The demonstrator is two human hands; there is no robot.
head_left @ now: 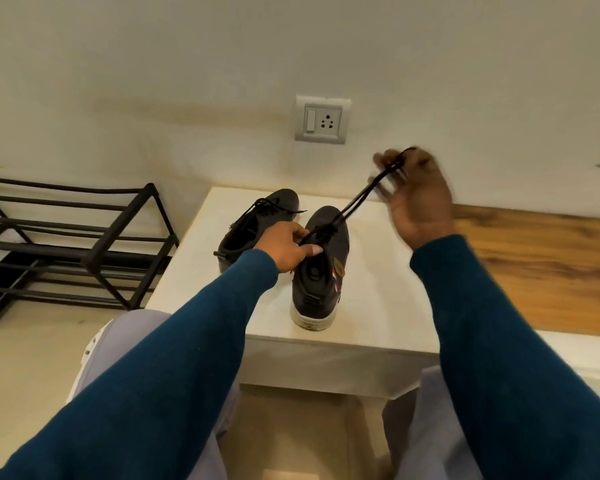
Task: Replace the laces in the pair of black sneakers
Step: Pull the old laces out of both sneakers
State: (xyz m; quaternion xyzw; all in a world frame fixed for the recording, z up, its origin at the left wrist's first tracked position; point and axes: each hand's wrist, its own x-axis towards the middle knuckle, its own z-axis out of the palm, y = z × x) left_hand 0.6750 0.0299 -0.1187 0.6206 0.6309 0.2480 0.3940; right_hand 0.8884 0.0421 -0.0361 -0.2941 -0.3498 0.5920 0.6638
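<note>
Two black sneakers stand side by side on a small white table (378,306). The right sneaker (321,271) has a white sole and points away from me. My left hand (290,247) grips its tongue and opening. A black lace (359,199) runs taut from its eyelets up to my right hand (416,199), which is raised, blurred and closed around the lace end. The left sneaker (257,223) sits farther back, its black lace loose across the top.
A black metal shoe rack (84,244) stands on the floor at the left. A switch and socket plate (323,119) is on the wall behind the table. A wooden surface (541,265) lies to the right. My knees in grey trousers are below the table edge.
</note>
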